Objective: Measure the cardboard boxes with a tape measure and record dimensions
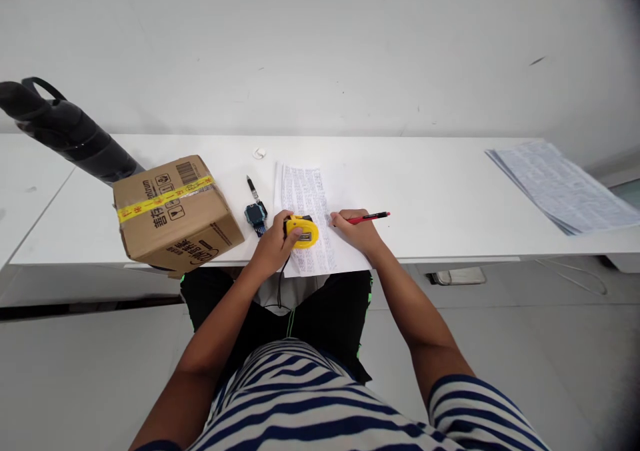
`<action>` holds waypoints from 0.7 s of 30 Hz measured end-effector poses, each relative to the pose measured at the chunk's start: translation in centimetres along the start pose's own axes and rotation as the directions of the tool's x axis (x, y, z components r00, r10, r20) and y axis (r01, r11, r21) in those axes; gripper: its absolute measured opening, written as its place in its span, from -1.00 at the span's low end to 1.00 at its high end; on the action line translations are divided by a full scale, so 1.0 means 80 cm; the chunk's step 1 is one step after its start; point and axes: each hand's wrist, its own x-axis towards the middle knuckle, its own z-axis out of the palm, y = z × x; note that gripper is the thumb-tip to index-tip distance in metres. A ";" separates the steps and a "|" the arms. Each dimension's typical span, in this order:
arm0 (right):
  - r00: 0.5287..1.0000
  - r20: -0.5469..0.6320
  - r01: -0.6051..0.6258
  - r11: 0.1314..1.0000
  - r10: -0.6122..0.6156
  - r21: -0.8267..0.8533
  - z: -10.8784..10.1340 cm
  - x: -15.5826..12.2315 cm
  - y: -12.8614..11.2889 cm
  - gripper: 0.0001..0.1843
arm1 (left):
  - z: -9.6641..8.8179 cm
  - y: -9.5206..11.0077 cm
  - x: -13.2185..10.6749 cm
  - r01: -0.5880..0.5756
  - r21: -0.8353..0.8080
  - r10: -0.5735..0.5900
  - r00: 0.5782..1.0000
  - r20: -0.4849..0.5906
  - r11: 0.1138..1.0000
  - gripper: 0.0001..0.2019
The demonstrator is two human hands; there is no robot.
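Note:
My left hand (274, 241) grips a yellow tape measure (303, 231) that rests on a printed sheet of paper (306, 191) at the near edge of the white table (425, 191). My right hand (356, 231) holds a red pen (369, 218) in a writing grip, its tip touching the sheet just right of the tape measure. Both hands are closed on what they hold.
A taped cardboard box (175, 214) overhangs the table's near edge at the left. A small blue device (255, 215) and a black pen (251, 188) lie beside it. A black spiral-wrapped tube (65, 131) sits far left; a paper stack (563, 184) far right.

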 end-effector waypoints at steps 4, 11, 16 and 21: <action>1.000 -0.026 -0.011 1.000 0.011 -0.001 0.000 -0.001 0.000 -0.58 | 0.000 0.000 0.000 -0.006 0.001 0.006 1.000 -0.003 1.000 -0.50; 0.998 -0.060 -0.003 1.000 0.003 0.007 0.003 0.000 -0.001 -0.58 | -0.001 0.000 0.000 0.002 -0.015 -0.002 1.000 0.007 1.000 -0.46; 0.999 -0.043 -0.002 1.000 0.002 0.005 0.003 -0.001 -0.001 -0.61 | -0.004 0.004 -0.003 0.016 -0.013 -0.016 1.000 0.012 1.000 -0.46; 0.999 -0.048 -0.011 1.000 0.012 0.023 0.002 -0.003 -0.001 -0.60 | -0.003 0.003 -0.003 0.005 -0.024 -0.005 1.000 0.009 1.000 -0.47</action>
